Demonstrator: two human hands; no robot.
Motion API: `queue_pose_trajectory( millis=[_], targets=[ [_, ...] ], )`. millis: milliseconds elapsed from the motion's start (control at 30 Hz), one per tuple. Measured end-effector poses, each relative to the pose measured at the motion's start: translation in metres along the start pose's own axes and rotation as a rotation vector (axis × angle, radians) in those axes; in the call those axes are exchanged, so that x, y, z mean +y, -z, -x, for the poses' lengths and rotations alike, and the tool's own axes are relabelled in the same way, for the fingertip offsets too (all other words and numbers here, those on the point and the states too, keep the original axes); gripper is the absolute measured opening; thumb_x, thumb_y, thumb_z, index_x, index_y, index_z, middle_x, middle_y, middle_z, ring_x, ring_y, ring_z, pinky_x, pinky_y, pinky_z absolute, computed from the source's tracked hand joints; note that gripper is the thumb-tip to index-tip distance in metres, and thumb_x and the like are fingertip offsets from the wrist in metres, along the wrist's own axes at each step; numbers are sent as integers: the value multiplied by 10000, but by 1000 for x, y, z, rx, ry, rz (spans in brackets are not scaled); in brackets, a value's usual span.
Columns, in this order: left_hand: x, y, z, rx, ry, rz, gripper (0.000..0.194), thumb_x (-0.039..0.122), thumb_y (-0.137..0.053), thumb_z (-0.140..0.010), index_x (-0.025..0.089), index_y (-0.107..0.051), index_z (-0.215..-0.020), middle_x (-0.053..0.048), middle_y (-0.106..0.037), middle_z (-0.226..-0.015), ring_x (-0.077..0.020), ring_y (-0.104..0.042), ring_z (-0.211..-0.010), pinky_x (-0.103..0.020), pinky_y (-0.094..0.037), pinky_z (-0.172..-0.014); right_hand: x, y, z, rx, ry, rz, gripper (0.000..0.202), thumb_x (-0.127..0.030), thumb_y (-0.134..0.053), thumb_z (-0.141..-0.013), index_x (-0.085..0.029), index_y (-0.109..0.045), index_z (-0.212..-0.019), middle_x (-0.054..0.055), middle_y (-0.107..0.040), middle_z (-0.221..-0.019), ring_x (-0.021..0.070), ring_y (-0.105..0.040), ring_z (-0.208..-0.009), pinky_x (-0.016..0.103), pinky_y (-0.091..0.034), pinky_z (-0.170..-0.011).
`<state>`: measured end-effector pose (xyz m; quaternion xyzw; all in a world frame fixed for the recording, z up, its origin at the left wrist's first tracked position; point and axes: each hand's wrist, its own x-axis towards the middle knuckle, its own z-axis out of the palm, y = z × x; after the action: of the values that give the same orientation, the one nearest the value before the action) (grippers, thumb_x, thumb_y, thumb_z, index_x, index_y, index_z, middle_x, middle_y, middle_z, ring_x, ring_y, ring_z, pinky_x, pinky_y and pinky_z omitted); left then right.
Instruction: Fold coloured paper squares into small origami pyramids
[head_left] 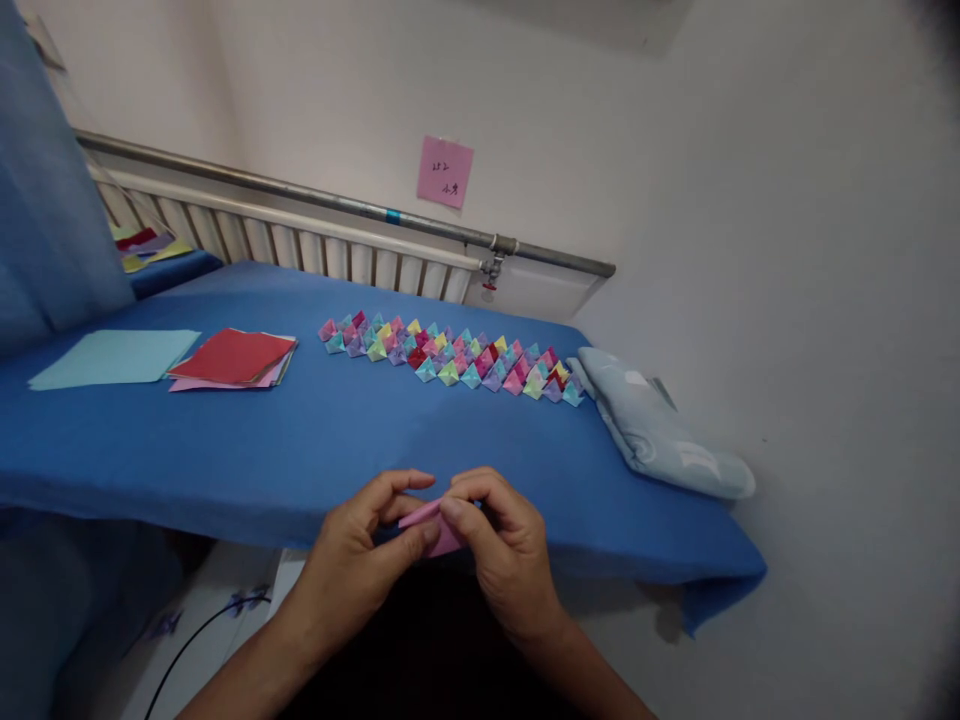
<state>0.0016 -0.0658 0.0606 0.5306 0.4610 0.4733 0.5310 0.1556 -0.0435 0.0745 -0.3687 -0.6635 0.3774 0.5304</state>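
A small folded piece of pink paper (448,538) is held between both hands at the front edge of the blue-covered table (322,440). My left hand (356,560) pinches its left side, thumb in front, with the index finger raised above it. On the other side, my right hand (514,560) grips the paper's upper right part between thumb and curled fingers. Beyond the hands, rows of small folded paper pieces (471,376) in many colours lie on the cloth.
Light blue sheets (112,358) and a stack topped by red paper (232,356) lie on the left. A folded pale blue cloth (660,425) rests at the right end. Behind the table are a radiator (360,262) and a pipe (300,193).
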Motion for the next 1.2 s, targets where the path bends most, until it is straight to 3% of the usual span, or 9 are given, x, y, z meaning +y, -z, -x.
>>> queue_pose_trajectory(
  millis=[133, 233, 367, 500, 600, 833, 1067, 1200],
  targets=[
    [3, -2, -3, 23, 119, 156, 397, 331, -701, -734, 200, -572, -1086, 19, -712, -762, -138, -629, -704, -269, -480, -702, 10, 4, 0, -19, -200, -95, 187, -273, -526, -886, -211, -688, -817, -3, -632, -782, 135, -557, -733, 252, -430, -692],
    [6, -2, -6, 57, 179, 231, 440, 319, -743, -676, 190, -571, -1059, 26, -707, -733, -133, -624, -688, -257, -471, -685, 11, 6, 0, -16, -267, -101, 273, -366, -482, -915, -213, -705, -954, 24, -664, -876, 152, -571, -781, 263, -440, -709],
    [7, -4, -6, 46, 194, 233, 432, 344, -743, -680, 190, -571, -1046, 36, -687, -695, -123, -596, -658, -250, -450, -662, 4, 4, -1, -94, -278, -23, 195, -354, -590, -848, -192, -699, -838, 7, -644, -776, 139, -556, -708, 254, -431, -684],
    [5, -3, -9, -22, 232, 213, 411, 372, -740, -686, 191, -585, -1021, 26, -684, -726, -126, -591, -667, -255, -442, -670, 6, 1, -3, -58, -308, -38, 197, -328, -603, -827, -187, -640, -694, -23, -581, -672, 119, -507, -648, 239, -412, -647],
    [2, 3, -10, -70, 216, 118, 277, 430, -673, -758, 183, -629, -875, 20, -656, -728, -122, -568, -677, -246, -420, -665, 12, 2, -5, -45, -344, -60, 203, -339, -612, -815, -184, -628, -684, -35, -551, -637, 110, -473, -622, 229, -393, -615],
    [-3, 9, -12, -70, 145, -11, 286, 422, -598, -818, 184, -613, -660, 26, -607, -635, -123, -531, -640, -244, -401, -652, 21, -4, -5, -17, -407, -140, 211, -345, -617, -799, -186, -608, -659, -40, -526, -608, 106, -438, -584, 230, -368, -581],
    [0, 12, -12, -129, 288, 225, 354, 506, -570, -828, 176, -645, -724, 0, -646, -649, -127, -587, -635, -253, -458, -669, 27, -6, -6, 20, -475, -236, 213, -347, -647, -754, -188, -592, -624, -45, -490, -592, 106, -405, -577, 233, -333, -569],
    [0, 15, -9, -100, 270, 197, 310, 454, -576, -831, 172, -663, -736, -17, -676, -682, -139, -622, -676, -266, -477, -713, 29, -6, -7, 58, -496, -282, 217, -344, -655, -738, -183, -592, -608, -46, -478, -582, 102, -388, -571, 234, -316, -563]
  ],
)
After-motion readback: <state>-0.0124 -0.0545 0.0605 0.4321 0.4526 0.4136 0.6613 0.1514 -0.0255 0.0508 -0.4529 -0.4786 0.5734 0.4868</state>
